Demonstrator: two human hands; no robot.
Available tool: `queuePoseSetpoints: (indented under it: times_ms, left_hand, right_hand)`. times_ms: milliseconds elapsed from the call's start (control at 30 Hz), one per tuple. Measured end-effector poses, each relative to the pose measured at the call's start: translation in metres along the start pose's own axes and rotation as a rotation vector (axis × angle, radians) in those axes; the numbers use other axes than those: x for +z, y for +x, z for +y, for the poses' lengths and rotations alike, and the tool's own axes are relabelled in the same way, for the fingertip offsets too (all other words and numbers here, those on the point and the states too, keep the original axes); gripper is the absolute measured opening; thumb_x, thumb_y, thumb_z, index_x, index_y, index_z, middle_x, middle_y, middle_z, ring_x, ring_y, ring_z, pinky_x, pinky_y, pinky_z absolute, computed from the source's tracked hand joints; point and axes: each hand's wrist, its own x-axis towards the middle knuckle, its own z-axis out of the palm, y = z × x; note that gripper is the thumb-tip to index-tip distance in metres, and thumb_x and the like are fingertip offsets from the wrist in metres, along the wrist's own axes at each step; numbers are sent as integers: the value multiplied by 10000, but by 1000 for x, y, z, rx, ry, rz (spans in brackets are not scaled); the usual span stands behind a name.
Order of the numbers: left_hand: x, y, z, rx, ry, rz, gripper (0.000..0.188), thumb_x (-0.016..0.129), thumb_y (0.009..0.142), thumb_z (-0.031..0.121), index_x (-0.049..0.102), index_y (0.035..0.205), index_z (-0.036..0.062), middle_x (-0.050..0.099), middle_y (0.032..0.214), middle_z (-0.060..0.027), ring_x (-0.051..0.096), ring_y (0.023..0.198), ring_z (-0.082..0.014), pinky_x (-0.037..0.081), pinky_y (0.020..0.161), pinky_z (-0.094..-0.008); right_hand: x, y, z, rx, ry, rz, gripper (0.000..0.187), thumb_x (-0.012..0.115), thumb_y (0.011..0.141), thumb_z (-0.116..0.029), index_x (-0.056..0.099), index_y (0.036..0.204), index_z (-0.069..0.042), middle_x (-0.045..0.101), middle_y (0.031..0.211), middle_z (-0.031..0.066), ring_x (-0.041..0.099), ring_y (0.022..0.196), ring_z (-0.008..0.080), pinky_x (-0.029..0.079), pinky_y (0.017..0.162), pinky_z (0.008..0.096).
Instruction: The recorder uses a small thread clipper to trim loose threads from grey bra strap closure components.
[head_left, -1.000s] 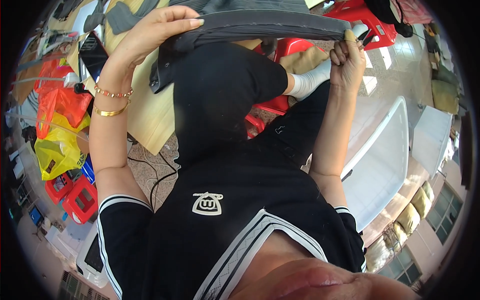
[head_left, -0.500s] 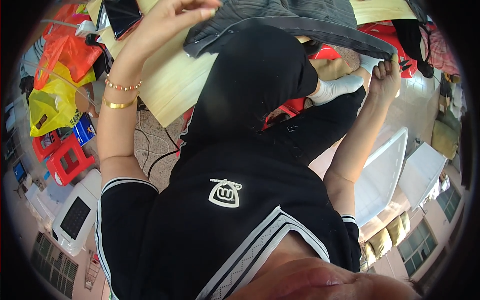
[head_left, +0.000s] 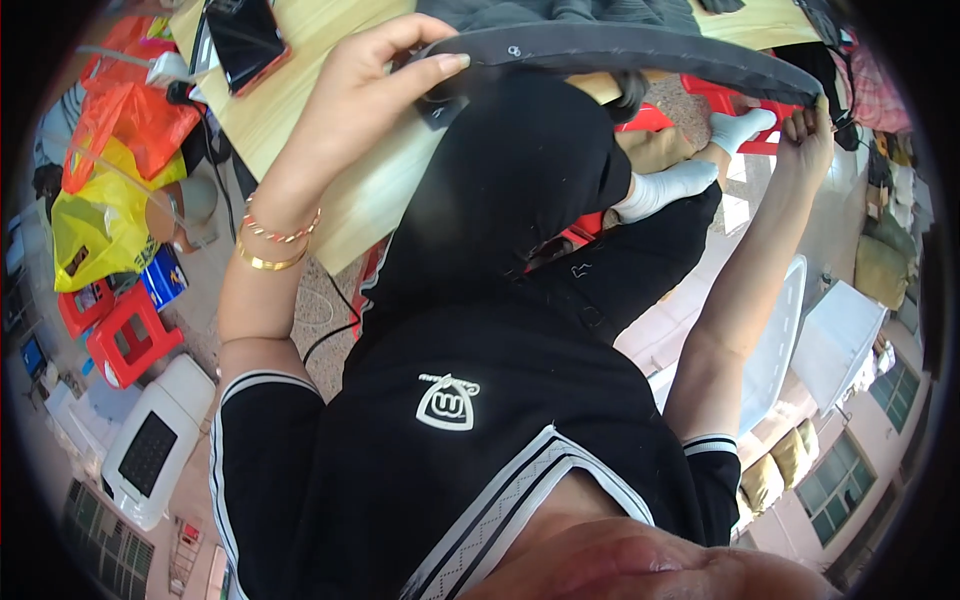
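Note:
A dark grey strip of cloth (head_left: 640, 48), like a garment's waistband or hem, stretches in an arc above my knees. Its left end is pinched between the thumb and fingers of my left hand (head_left: 378, 88), which wears two bracelets at the wrist. Near the right end, my right hand (head_left: 808, 140) grips the same edge with curled fingers. More of the dark grey garment (head_left: 625, 12) lies behind the strip on the table, cut off by the top of the view.
The pale wooden table (head_left: 375, 195) has a black phone-like device (head_left: 243, 45) at its left. Red and yellow plastic bags (head_left: 105, 205) hang on the left, above a red stool (head_left: 135, 335). A cable (head_left: 330, 335) runs down to the floor. White bins (head_left: 840, 335) stand right.
My left hand has come down and right, from loosely raised fingers to a pinch on the cloth's left end. My right hand has shifted outward, and the strip now stretches between both hands.

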Motion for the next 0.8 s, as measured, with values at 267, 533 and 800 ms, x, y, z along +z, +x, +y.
queuePoseSetpoints:
  times_ms: [267, 533, 800]
  left_hand:
    - [-3, -23, 57, -238, -629, -258, 246, 563, 974, 112, 617, 1162, -38, 684, 1035, -42, 626, 946, -68, 472, 856, -216]
    - [-9, -25, 30, -169, 81, -21, 240, 547, 953, 69, 645, 1160, -4, 658, 898, 5, 588, 791, -44, 450, 746, -210]
    - [-22, -8, 1, 30, 821, 260, 222, 568, 880, 74, 675, 1052, -17, 659, 823, -40, 600, 726, -70, 479, 675, -254]
  right_hand:
    - [-15, 35, -5, 26, 36, 70, 238, 715, 906, -118, 545, 739, -121, 463, 616, -46, 339, 498, 66, 227, 468, 248]
    - [-59, 22, 48, 180, 15, 115, 219, 696, 918, -95, 581, 733, -99, 466, 597, -51, 326, 453, 41, 182, 430, 228]
    - [-87, -5, 72, 168, -23, 239, 188, 668, 938, -84, 541, 801, -111, 417, 602, -64, 308, 450, 39, 186, 419, 226]
